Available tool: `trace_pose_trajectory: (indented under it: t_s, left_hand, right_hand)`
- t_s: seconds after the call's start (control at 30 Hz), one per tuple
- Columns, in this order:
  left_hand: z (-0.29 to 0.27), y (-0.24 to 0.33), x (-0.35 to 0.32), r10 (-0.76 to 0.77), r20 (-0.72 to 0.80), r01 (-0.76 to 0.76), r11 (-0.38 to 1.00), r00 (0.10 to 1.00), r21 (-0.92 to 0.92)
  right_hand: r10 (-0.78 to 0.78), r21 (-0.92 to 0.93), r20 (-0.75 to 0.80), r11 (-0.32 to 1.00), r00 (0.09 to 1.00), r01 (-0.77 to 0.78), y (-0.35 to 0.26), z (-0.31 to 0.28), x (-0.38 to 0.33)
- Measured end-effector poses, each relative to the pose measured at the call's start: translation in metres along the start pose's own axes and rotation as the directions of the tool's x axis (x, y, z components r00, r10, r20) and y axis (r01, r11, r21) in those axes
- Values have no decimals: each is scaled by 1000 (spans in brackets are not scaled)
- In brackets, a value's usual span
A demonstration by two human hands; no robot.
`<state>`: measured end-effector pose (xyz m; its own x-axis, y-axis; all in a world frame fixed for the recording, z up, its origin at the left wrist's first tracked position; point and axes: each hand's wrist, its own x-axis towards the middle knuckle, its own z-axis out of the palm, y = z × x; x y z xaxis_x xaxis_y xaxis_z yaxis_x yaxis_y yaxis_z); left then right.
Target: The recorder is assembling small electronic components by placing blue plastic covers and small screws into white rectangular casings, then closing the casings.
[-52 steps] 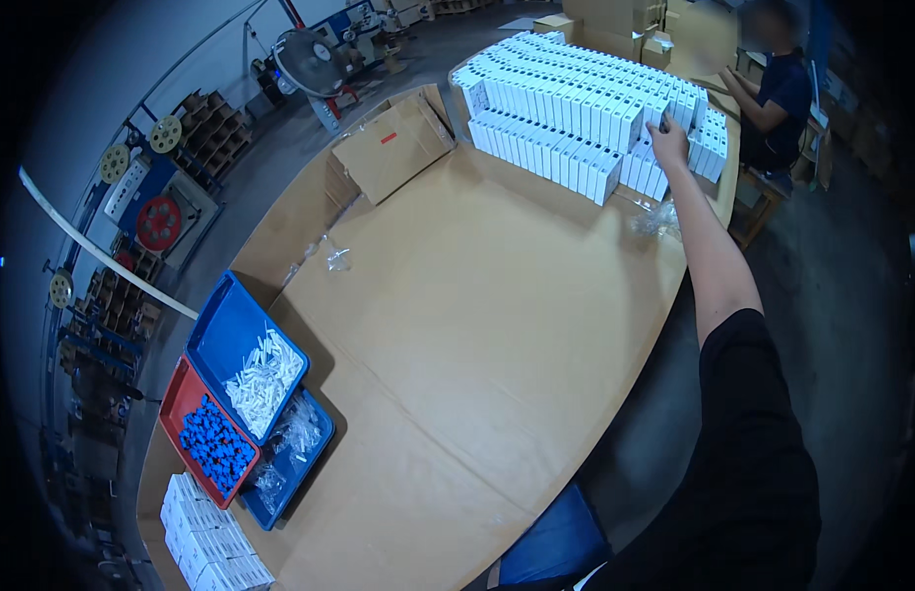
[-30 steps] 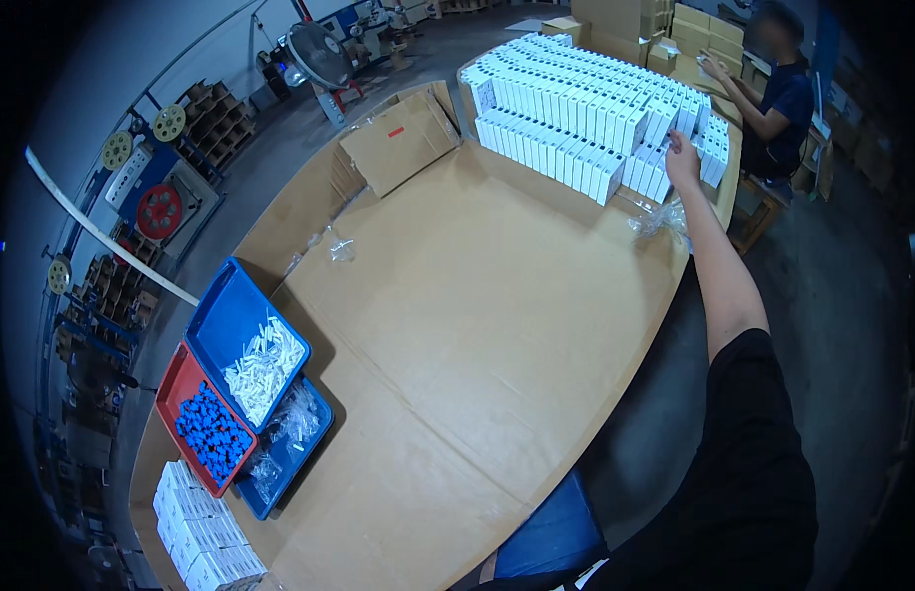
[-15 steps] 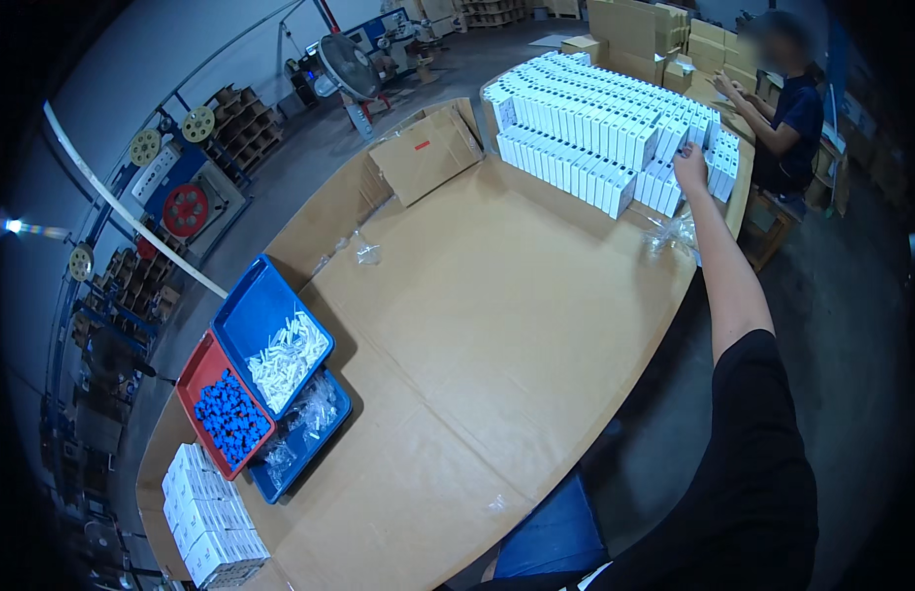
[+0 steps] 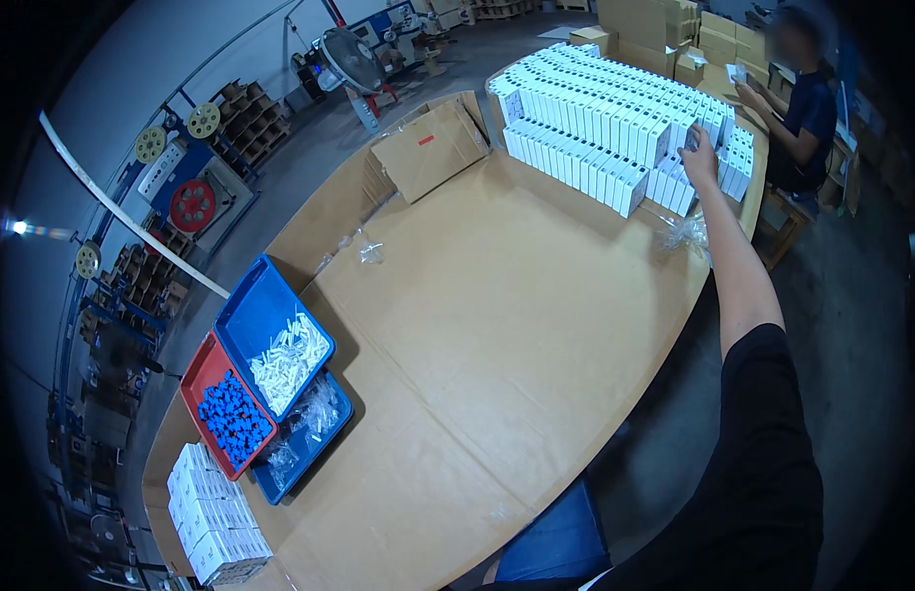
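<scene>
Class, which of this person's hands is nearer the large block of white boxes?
Right. The right hand is at the white boxes, toward their right end; the left hand is out of view.

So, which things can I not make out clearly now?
In the head view:
Left hand: outside the frame.
Right hand: too small to tell whether it grips one of the white boxes.
Lower blue tray: partly hidden by the upper blue tray.
Co-worker's item: too small to identify.
</scene>
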<state>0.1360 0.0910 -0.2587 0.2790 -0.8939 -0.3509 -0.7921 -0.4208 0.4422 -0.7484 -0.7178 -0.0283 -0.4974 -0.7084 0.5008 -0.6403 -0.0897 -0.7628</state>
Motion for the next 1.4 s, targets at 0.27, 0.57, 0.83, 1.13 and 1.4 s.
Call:
trace_pose_trajectory:
  t_s: [0.27, 0.57, 0.83, 1.13, 1.4]
  left_hand:
    - [8, 2, -7, -42, 28, 42, 999, 999, -6]
    - [13, 2, -2, -49, 61, 50, 999, 997, -15]
    - [17, 2, -8, -64, 70, 66, 998, 996, -21]
    - [56, -15, -155, -282, -18, 278, 952, 959, -125]
    - [-6, 122, -249, -629, 236, 608, 777, 741, 163]
  right_hand:
    - [-30, -15, -10, 999, 1000, 29, -2, -5, -6]
    - [-40, 104, 12, 994, 999, 39, 23, -6, 9]
    - [-33, 68, 45, 997, 998, 30, 17, -17, 0]
    - [-227, 204, 13, 954, 974, 220, -40, -5, -96]
    - [-553, 439, 562, 830, 615, 346, -202, -121, -431]
